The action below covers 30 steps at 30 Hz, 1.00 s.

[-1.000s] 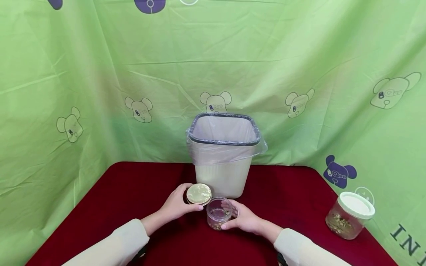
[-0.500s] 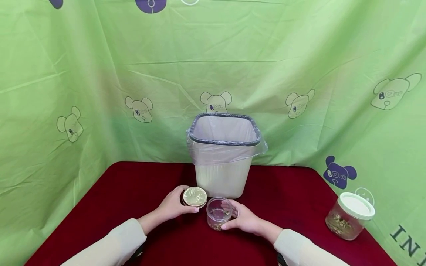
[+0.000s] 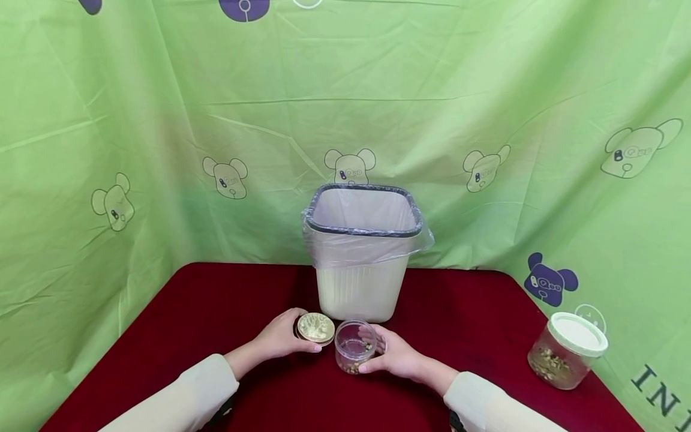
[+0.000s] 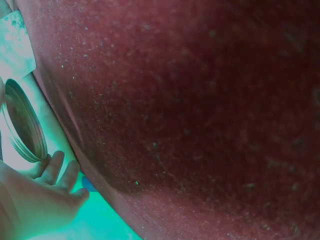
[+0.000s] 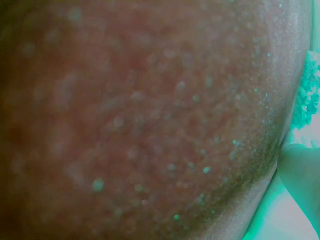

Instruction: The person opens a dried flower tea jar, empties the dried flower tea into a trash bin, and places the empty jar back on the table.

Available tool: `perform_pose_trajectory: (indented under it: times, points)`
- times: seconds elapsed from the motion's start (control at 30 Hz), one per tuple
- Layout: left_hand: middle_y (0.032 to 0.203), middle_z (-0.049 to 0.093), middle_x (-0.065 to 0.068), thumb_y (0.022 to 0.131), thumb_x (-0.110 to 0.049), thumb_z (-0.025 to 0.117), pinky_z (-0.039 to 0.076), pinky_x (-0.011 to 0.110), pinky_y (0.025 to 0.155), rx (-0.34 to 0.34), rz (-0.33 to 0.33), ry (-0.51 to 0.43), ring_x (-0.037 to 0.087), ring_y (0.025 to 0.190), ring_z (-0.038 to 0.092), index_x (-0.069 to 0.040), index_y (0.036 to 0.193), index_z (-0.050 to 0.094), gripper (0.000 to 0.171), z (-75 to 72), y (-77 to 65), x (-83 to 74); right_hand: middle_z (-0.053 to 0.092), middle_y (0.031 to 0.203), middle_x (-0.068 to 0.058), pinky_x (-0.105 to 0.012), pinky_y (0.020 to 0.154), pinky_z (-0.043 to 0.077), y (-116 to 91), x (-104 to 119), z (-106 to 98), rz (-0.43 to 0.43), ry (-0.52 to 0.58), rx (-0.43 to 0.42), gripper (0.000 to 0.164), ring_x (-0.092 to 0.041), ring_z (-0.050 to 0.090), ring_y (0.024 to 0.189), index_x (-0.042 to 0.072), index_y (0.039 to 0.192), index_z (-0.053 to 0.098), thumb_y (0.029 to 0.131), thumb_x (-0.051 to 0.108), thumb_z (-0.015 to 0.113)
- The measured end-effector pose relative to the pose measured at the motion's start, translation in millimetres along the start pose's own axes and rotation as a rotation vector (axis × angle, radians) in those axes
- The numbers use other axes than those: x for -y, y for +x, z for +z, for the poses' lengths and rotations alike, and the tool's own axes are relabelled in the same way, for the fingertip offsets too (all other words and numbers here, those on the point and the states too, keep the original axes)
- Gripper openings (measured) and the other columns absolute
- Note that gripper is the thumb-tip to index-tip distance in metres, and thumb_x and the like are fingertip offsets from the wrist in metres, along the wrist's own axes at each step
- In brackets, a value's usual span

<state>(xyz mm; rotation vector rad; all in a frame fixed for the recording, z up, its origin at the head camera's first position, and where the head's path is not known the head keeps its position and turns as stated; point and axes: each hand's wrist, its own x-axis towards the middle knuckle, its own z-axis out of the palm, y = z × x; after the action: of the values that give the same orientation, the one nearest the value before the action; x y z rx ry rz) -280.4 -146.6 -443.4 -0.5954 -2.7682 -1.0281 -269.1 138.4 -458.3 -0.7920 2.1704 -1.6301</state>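
My left hand (image 3: 283,334) grips a round gold lid (image 3: 315,326) by its edge, thumb on the near side and fingers on the far side. In the left wrist view the lid (image 4: 25,122) is tilted, its ridged rim showing beside the fingers (image 4: 52,170). Just to its right stands a small clear plastic jar (image 3: 346,354), upright and uncovered, with small brown pieces at the bottom. My right hand (image 3: 396,353) holds this jar from the right, thumb in front and fingers round the back. The right wrist view shows mostly red cloth and a slice of the hand (image 5: 302,175).
Behind both hands stands a cream bin (image 3: 361,288) lined with a clear bag. A larger clear jar (image 3: 558,360) with a white lid and dried pieces inside stands at the right edge of the red-covered table (image 3: 243,300). Green printed cloth (image 3: 270,120) hangs around.
My left hand has carried the gold lid a little left, away from the clear jar, then lower and closer to me. The right hand and jar have stayed in place.
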Motion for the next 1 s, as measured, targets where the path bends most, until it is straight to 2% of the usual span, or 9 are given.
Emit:
perform_pose_trajectory:
  times: [0.27, 0.7, 1.0]
  points:
    - [0.097, 0.056, 0.0, 0.048, -0.062, 0.073, 0.041, 0.036, 0.079, 0.029, 0.012, 0.043, 0.017, 0.092, 0.052, -0.007, 0.106, 0.054, 0.082, 3.0, 0.2, 4.0, 0.04, 0.13, -0.015, -0.039, 0.097, 0.028, -1.0, 0.4, 0.9, -0.006, -0.013, -0.007, 0.078, -0.026, 0.036, 0.12, -0.002, 0.131, 0.032, 0.069, 0.015, 0.075]
    - [0.096, 0.056, 0.0, 0.049, -0.06, 0.074, 0.041, 0.036, 0.078, 0.059, 0.032, 0.08, 0.017, 0.091, 0.052, -0.006, 0.104, 0.054, 0.08, 6.3, 4.2, 3.0, 0.037, 0.132, -0.021, -0.044, 0.097, 0.025, 1.5, -2.0, 0.8, -0.009, 0.014, 0.002, 0.077, -0.032, 0.033, 0.121, -0.006, 0.131, 0.029, 0.07, 0.007, 0.073]
    - [0.095, 0.056, 0.0, 0.047, -0.058, 0.075, 0.041, 0.036, 0.077, 0.067, 0.06, 0.145, 0.018, 0.09, 0.052, -0.006, 0.103, 0.055, 0.079, 7.7, 6.0, 1.0, 0.04, 0.131, -0.017, -0.04, 0.097, 0.028, 0.9, 0.0, -0.1, -0.006, 0.0, -0.002, 0.075, -0.028, 0.035, 0.121, -0.003, 0.129, 0.034, 0.069, 0.013, 0.075]
